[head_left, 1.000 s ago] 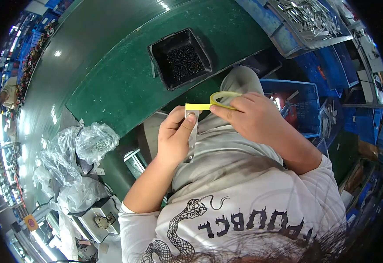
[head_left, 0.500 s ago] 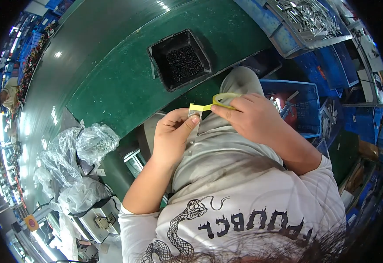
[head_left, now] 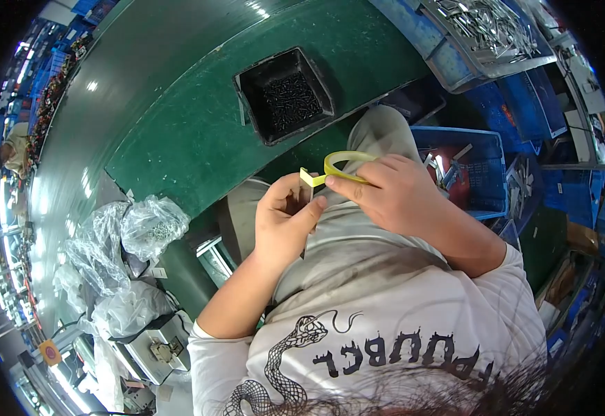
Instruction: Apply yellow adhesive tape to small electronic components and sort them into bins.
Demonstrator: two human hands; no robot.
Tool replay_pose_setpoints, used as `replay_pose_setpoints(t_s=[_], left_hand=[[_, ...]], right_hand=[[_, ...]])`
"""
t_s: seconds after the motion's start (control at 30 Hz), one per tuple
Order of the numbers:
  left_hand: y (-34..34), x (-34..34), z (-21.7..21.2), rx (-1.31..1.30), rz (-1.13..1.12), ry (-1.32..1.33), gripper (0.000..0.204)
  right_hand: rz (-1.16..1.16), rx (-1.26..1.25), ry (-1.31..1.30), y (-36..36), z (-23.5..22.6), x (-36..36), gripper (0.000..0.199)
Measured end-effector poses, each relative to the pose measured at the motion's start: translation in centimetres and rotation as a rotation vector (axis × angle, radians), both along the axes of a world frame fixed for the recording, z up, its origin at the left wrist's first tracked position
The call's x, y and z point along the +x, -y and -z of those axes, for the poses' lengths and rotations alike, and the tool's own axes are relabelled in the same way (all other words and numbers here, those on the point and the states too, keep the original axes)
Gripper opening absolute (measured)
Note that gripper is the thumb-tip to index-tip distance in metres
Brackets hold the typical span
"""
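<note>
My left hand (head_left: 278, 220) is closed on a thin metal strip (head_left: 311, 196), pinched between thumb and fingers. The strip is turned nearly edge-on, and most of it is hidden by the hand. Yellow tape (head_left: 307, 177) is stuck over its upper end and runs across to a roll of yellow tape (head_left: 329, 165). That roll is gripped by my right hand (head_left: 401, 193), whose index finger presses along the ring's lower edge near where the tape leaves it. Both hands are close together above my lap.
A black bin (head_left: 273, 67) of small dark parts sits on the green table (head_left: 191, 132). Clear plastic bags (head_left: 151, 225) lie at left. A blue crate (head_left: 486, 142) with metal pieces stands at right, and a grey-blue bin (head_left: 455, 76) of metal strips is beyond it.
The metal strip has turned from showing its flat face to nearly edge-on, and the tape end now bends over it. My left hand has shifted slightly right; the tape roll has moved slightly left.
</note>
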State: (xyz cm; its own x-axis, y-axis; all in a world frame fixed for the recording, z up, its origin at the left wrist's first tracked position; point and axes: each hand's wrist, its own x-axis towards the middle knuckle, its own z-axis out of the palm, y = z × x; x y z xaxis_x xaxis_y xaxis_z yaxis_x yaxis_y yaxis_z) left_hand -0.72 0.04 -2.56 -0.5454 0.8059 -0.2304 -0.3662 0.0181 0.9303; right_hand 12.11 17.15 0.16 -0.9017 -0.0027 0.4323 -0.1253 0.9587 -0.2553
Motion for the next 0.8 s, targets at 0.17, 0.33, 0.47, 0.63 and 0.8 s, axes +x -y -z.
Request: replay_pose_setpoints(t_s=[0.17,0.33,0.47,0.63,0.8], left_hand=[[-0.1,0.2,0.4,0.016,-0.007,-0.149,0.031],[-0.1,0.6,0.9,0.028,0.029,-0.284,0.023],[-0.1,0.7,1.3,0.065,0.033,-0.292,0.021],[-0.1,0.7,1.4,0.108,0.029,-0.322,0.02],[0.0,0.8,0.9,0.068,0.039,-0.295,0.021]], right_hand=[[0.003,0.005,-0.028,0.1,-0.2,0.1,0.043],[0.016,0.015,0.007,0.1,-0.2,-0.1,0.042],[0.027,0.003,-0.025,0.3,0.1,-0.3,0.041],[0.018,-0.001,-0.026,0.2,-0.1,-0.2,0.041],[0.016,0.008,-0.04,0.1,0.1,0.1,0.042]])
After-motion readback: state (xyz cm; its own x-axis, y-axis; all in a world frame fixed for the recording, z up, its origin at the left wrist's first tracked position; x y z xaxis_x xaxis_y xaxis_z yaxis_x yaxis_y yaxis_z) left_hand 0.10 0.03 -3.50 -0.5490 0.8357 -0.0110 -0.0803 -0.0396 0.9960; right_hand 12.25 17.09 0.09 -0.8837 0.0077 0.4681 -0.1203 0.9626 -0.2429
